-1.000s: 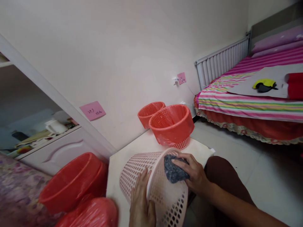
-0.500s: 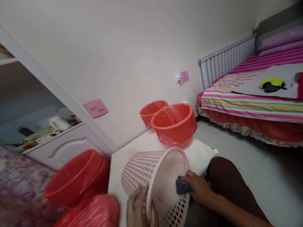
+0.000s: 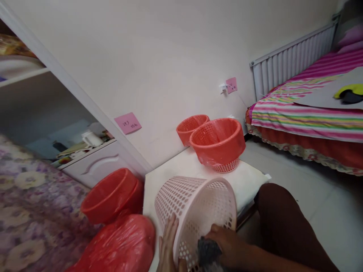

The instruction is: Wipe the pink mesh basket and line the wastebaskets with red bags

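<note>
A pale pink perforated basket (image 3: 195, 207) lies tilted on its side on a white low table (image 3: 249, 177). My left hand (image 3: 168, 245) rests flat against the basket's outer wall at the bottom edge of the view, fingers stretched. My right hand (image 3: 227, 247) is closed on a dark grey cloth (image 3: 207, 251) and presses it against the basket's lower rim. My knee in dark trousers (image 3: 283, 215) is just right of the table.
Two red baskets (image 3: 218, 141) lined with plastic stand at the table's far end by the wall. More red bag-lined baskets (image 3: 113, 196) sit at lower left beside a flowery cover (image 3: 31, 211). A striped bed (image 3: 306, 113) is at right, a cupboard shelf (image 3: 79, 143) at left.
My right hand with the cloth has slid down from the basket's upper rim to its lower rim. The view has swung left and the left hand has sunk lower.
</note>
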The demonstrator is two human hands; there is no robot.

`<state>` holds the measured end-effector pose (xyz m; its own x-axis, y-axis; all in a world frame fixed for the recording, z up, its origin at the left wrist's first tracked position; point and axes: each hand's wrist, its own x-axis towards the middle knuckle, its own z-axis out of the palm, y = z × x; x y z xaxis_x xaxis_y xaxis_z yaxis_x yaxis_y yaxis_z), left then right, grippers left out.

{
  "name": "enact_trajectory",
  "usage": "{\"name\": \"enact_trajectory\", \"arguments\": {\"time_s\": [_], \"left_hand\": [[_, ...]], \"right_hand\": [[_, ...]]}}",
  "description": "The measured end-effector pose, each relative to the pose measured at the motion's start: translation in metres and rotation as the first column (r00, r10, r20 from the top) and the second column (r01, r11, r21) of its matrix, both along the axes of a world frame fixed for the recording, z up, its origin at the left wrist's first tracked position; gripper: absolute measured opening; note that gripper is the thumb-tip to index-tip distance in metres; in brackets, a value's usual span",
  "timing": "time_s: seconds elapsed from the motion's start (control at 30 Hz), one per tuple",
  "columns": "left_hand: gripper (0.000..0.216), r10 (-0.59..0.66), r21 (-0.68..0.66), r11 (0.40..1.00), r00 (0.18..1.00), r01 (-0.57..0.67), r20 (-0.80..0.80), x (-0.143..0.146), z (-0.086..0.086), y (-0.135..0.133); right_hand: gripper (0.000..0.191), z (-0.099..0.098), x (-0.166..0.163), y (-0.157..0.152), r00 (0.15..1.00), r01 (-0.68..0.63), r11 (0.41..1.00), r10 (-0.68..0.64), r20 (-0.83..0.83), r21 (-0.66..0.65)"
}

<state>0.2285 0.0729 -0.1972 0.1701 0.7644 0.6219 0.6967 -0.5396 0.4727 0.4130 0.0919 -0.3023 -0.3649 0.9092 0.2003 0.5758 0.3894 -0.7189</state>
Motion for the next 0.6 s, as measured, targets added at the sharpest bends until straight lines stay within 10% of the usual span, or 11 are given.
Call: {"name": "enact_trajectory", "arguments": {"time_s": [0.37, 0.6], "left_hand": [[0.063, -0.186, 0.022, 0.982, 0.977, 0.19, -0.108, 0.034, 0.014, 0.013], [0.057, -0.1, -0.029, 0.995, 0.995, 0.1, -0.007, 0.015, 0.015, 0.014]], "right_hand": [[0.047, 0.035, 0.063, 0.063, 0.951, 0.273, 0.954, -0.287, 0.118, 0.121], [0.041, 0.007, -0.01, 0.029, 0.994, 0.028, 0.991, -0.042, -0.101, -0.131]]}}
